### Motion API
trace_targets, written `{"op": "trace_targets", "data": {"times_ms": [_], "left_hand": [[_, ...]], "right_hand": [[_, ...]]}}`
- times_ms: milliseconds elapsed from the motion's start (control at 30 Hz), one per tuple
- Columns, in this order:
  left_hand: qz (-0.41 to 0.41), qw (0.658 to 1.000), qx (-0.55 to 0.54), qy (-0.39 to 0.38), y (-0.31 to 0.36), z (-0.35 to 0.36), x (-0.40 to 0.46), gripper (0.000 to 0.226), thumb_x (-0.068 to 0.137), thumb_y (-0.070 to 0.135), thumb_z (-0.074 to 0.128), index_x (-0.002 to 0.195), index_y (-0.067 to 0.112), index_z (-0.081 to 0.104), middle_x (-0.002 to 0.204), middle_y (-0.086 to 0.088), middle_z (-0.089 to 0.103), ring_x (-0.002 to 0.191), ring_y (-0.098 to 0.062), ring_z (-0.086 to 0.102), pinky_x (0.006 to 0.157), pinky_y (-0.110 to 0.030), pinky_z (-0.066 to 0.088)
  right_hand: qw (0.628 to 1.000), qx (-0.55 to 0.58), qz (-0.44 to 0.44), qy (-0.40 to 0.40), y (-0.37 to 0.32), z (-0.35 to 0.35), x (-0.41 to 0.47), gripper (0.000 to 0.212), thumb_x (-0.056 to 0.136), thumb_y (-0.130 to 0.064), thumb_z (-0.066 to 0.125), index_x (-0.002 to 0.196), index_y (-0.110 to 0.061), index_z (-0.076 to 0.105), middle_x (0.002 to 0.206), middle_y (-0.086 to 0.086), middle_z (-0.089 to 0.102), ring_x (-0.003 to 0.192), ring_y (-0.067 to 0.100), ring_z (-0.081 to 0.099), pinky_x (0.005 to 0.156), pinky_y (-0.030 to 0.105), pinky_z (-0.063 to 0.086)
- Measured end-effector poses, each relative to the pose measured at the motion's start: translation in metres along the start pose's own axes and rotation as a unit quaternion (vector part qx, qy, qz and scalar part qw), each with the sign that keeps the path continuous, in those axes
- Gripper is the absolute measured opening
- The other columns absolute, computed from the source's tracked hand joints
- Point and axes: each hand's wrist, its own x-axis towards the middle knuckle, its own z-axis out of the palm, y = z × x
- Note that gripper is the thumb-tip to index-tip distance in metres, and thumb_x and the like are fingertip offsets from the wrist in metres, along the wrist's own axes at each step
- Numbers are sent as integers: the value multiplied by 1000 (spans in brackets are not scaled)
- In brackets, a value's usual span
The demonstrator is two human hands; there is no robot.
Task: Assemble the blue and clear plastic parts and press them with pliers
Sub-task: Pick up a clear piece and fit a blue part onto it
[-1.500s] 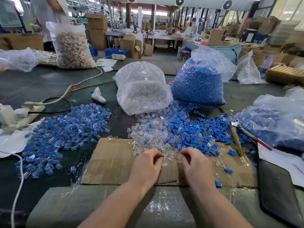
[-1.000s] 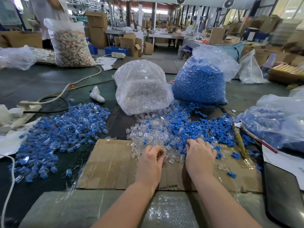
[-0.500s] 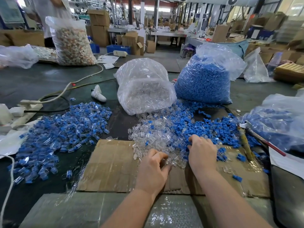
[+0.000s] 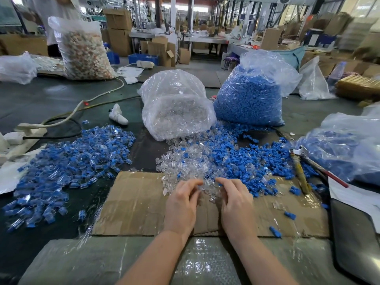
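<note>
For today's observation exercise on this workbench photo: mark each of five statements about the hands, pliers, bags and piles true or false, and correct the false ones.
1. The pliers lie on the table to the person's right, with no hand on them. True.
2. The left hand grips the pliers. False: it is at the near edge of the clear parts, beside the right hand.
3. The bag of blue parts stands right of the bag of clear parts. True.
4. The pile at far left holds clear pieces only. False: blue and clear pieces are mixed there.
5. Both hands are over the cardboard sheet. True.
</note>
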Motion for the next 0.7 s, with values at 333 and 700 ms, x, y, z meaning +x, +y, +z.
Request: {"op": "trace_targets", "data": {"times_ms": [333, 700], "left_hand": [[-21, 999, -35, -26, -3, -2, 1, 35, 87, 2, 59, 113, 25, 62, 91, 13, 54, 85, -3, 55, 80, -7, 42], [-95, 985, -147, -3, -8, 0, 1, 39, 81, -2, 66, 82, 36, 56, 75, 9, 64, 70, -1, 64, 68, -16, 51]], "right_hand": [[996, 88, 15, -18, -7, 4, 2, 9, 90, -11, 59, 95, -17, 65, 89, -5, 67, 87, 20, 59, 82, 38, 46], [987, 152, -4, 59, -4, 8, -2, 14, 83, -2, 65, 87, -15, 68, 82, -11, 62, 83, 14, 59, 81, 44, 48]]}}
